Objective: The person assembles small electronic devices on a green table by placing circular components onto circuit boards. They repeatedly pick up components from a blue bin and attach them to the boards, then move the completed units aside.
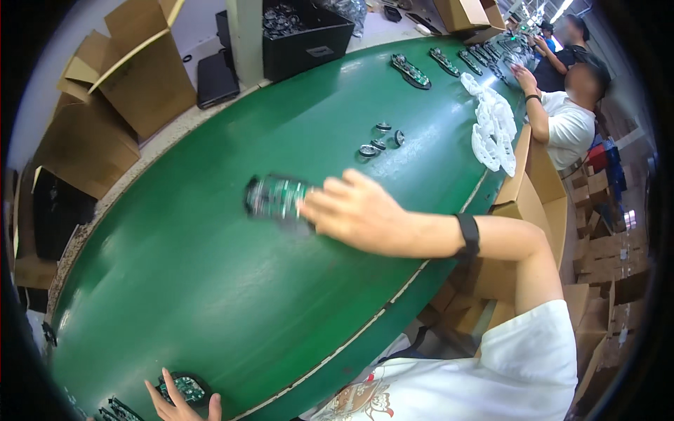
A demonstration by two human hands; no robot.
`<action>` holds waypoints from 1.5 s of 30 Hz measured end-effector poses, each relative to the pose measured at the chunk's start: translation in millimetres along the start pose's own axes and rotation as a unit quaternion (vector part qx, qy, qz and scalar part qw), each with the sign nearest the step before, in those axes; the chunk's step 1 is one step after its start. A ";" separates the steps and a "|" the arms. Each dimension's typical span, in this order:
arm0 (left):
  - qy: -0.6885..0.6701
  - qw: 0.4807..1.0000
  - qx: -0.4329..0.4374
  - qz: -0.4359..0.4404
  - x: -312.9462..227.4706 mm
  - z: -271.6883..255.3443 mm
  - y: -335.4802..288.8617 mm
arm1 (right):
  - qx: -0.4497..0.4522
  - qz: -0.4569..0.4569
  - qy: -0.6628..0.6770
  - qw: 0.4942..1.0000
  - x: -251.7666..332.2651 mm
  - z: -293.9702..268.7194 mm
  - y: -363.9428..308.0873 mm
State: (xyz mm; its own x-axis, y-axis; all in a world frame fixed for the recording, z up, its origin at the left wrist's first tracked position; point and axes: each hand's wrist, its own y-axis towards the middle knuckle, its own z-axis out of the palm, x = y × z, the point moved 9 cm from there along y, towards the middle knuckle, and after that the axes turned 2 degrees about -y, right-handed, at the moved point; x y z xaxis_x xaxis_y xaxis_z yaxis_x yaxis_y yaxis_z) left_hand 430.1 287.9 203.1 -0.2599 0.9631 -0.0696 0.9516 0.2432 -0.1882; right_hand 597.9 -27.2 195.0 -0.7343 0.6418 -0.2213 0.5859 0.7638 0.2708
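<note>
My right hand reaches out over the green conveyor belt, a black band on its wrist. Its fingertips close on the right end of a green circuit board in a black housing, which is blurred. My left hand shows only at the bottom edge with its fingers apart. It is next to a round black part with a green board inside. Whether it touches that part I cannot tell.
Several small round parts lie mid-belt, and long boards farther up. A white plastic strip of trays lies near the right edge. A black crate and cardboard boxes stand behind the belt. Other people work at the belt's far right.
</note>
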 end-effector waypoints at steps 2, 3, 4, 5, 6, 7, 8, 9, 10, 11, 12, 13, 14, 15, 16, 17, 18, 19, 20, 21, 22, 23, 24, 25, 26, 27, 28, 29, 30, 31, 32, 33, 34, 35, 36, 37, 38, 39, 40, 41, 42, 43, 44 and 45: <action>0.000 0.999 0.010 -0.037 15.4 10.6 -10.7 | 0.031 0.061 -0.031 0.997 -41.5 18.1 8.6; -0.040 0.998 0.009 -0.045 14.5 10.1 -14.1 | 0.038 0.084 -0.037 0.995 -58.4 23.1 10.7; -0.081 0.995 0.008 -0.052 12.4 10.3 -16.3 | 0.045 0.107 -0.043 0.992 -73.9 25.2 9.9; -0.070 0.996 -0.026 -0.041 11.8 7.6 -19.2 | 0.044 0.107 -0.024 0.993 -82.7 21.7 9.1; -0.066 0.995 -0.041 -0.057 12.5 7.5 -20.4 | 0.044 0.106 -0.002 0.993 -90.3 20.7 5.1; -0.065 0.995 -0.063 -0.044 12.2 7.3 -21.5 | 0.014 0.145 0.037 0.989 -103.6 11.9 1.0; -0.063 0.994 -0.083 -0.030 10.6 4.9 -21.4 | -0.014 0.184 0.078 0.980 -118.2 3.1 -5.7; -0.099 0.993 -0.069 -0.008 7.0 6.9 -16.6 | -0.014 0.213 0.051 0.976 -135.7 0.5 -13.2; -0.128 0.990 -0.053 0.012 0.6 4.7 -9.9 | -0.013 0.244 0.033 0.969 -151.6 3.5 -24.4; -0.147 0.988 -0.048 0.018 -6.2 13.2 -3.0 | 0.037 0.294 0.079 0.952 -165.9 15.8 -38.8; -0.166 0.985 -0.044 0.023 -16.0 21.9 4.0 | 0.091 0.338 0.124 0.928 -174.8 28.2 -54.1; -0.163 0.984 -0.025 0.075 -33.2 19.3 14.5 | 0.094 0.338 0.115 0.929 -175.9 30.8 -64.8; -0.157 0.980 -0.009 0.120 -45.3 13.8 21.7 | 0.092 0.333 0.108 0.932 -170.3 32.6 -65.3; -0.152 0.976 -0.007 0.157 -58.0 11.1 26.3 | 0.084 0.322 0.106 0.937 -161.9 32.8 -61.9; -0.149 0.969 -0.001 0.199 -74.7 13.0 31.2 | 0.078 0.317 0.101 0.940 -155.2 31.7 -62.9; -0.149 0.963 -0.001 0.226 -86.4 18.4 34.0 | 0.071 0.301 0.100 0.946 -147.7 31.9 -61.8; -0.149 0.956 0.000 0.254 -98.2 25.7 35.5 | 0.064 0.285 0.098 0.951 -142.4 34.0 -62.5; -0.154 0.946 0.007 0.287 -110.8 32.1 34.2 | 0.059 0.289 0.114 0.949 -143.4 40.0 -68.9; -0.155 0.936 0.012 0.316 -120.0 38.0 31.0 | 0.051 0.289 0.133 0.947 -146.3 51.1 -72.4; -0.168 0.929 0.004 0.330 -124.7 36.5 22.2 | 0.049 0.289 0.150 0.944 -150.5 58.9 -75.6; -0.182 0.921 -0.005 0.345 -127.2 36.4 13.2 | 0.047 0.288 0.165 0.942 -154.7 66.5 -79.0; -0.195 0.921 -0.012 0.337 -128.1 36.6 8.1 | 0.019 0.261 0.139 0.955 -156.7 69.5 -83.2; -0.217 0.916 -0.023 0.336 -132.0 35.0 6.4 | -0.009 0.238 0.101 0.966 -157.2 63.1 -90.0; -0.209 0.923 -0.033 0.321 -130.6 32.5 3.9 | -0.014 0.224 0.152 0.963 -147.0 65.7 -93.9; -0.197 0.927 -0.018 0.318 -133.1 37.9 4.8 | -0.017 0.212 0.196 0.957 -137.4 69.7 -94.3; -0.187 0.930 -0.002 0.318 -138.8 43.9 6.6 | 0.011 0.212 0.236 0.948 -116.9 74.6 -85.3; -0.185 0.928 0.018 0.322 -144.5 51.6 7.5 | 0.049 0.215 0.269 0.938 -87.4 68.7 -70.7; -0.166 0.932 0.013 0.323 -148.9 52.3 9.4 | 0.059 0.148 0.279 0.947 -42.5 53.6 -39.0; -0.162 0.935 0.012 0.317 -148.7 51.6 12.6 | 0.067 0.091 0.268 0.957 -12.6 49.7 -16.9; -0.161 0.935 0.013 0.316 -149.3 52.7 15.1 | 0.080 0.049 0.264 0.960 16.0 41.0 8.0; -0.170 0.932 0.015 0.321 -153.7 55.4 16.1 | 0.074 0.013 0.242 0.967 36.4 36.7 28.4; -0.195 0.926 0.002 0.323 -149.4 51.2 16.3 | 0.088 -0.012 0.202 0.975 49.6 31.4 45.9; -0.192 0.926 -0.015 0.326 -144.3 45.2 15.2 | 0.084 -0.029 0.202 0.975 54.9 27.9 59.4; -0.185 0.927 -0.016 0.325 -137.7 41.4 17.4 | 0.075 -0.045 0.221 0.971 59.0 27.5 71.4; -0.185 0.928 -0.031 0.322 -128.7 36.4 14.9 | 0.044 -0.072 0.205 0.975 63.8 24.2 79.4; -0.205 0.924 -0.019 0.321 -122.4 31.3 13.2 | 0.020 -0.083 0.205 0.975 64.8 21.7 81.3; -0.207 0.927 -0.012 0.314 -117.7 32.5 12.5 | -0.002 -0.102 0.212 0.972 65.7 21.1 82.4; -0.196 0.933 -0.007 0.303 -116.0 35.8 10.3 | 0.009 -0.105 0.192 0.976 65.5 19.8 84.4; -0.187 0.937 0.010 0.296 -116.5 38.8 9.2 | 0.019 -0.112 0.183 0.977 66.6 22.1 81.8; -0.209 0.932 0.016 0.296 -118.1 38.2 9.5 | 0.038 -0.103 0.177 0.978 61.2 23.6 76.5; -0.218 0.931 0.022 0.292 -114.5 37.6 10.7 | 0.046 -0.094 0.180 0.978 60.1 24.2 75.8; -0.211 0.933 0.021 0.290 -113.2 38.1 11.6 | 0.054 -0.088 0.181 0.978 58.5 24.0 74.9; -0.198 0.936 0.023 0.289 -109.9 38.4 11.5 | 0.051 -0.080 0.178 0.979 60.2 20.3 76.1; -0.185 0.939 0.024 0.288 -107.6 39.3 10.9 | 0.049 -0.074 0.173 0.981 61.7 15.8 76.7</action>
State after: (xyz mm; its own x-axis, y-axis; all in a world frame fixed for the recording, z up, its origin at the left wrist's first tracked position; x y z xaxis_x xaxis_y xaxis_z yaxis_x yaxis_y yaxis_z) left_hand 462.0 182.4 170.1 0.2479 0.8258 -0.5066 0.9457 -0.3197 -0.0585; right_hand 602.9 72.0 187.3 -0.8763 0.4741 0.0851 0.4817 0.8606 0.1652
